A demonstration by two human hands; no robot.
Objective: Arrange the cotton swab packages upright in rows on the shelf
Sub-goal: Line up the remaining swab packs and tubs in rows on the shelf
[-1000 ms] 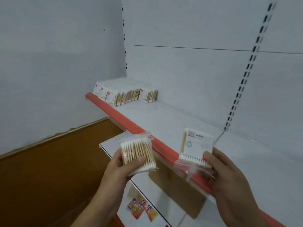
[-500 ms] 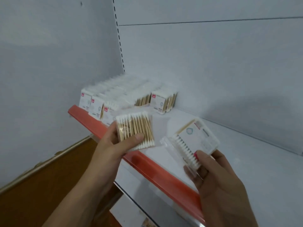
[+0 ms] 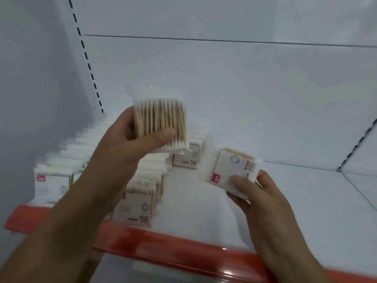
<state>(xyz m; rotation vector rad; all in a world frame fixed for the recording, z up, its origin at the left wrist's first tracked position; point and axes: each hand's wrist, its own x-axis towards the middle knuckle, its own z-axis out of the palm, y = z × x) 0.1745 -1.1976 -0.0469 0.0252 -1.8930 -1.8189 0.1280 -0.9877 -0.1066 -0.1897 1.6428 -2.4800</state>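
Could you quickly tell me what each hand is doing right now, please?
Left hand: holding a clear square pack of wooden-stick cotton swabs.
Right hand: holding a white-labelled square pack of cotton swabs.

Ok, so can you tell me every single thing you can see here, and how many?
Shelf: one, white, in front of the person.
Edge strip: one, red, along the shelf's front.
Back panel: one, grey-white, behind the shelf.
Slotted uprights: two, dark slots, left and far right.
Shelved packages: many, too blurred to count, white and tan, upright in rows at the left.
Raised package: one, tan sticks, white tips, above the rows.
Tilted package: one, white label, red mark, right of the rows.
Left hand: grips the raised package.
Right hand: grips the tilted package.
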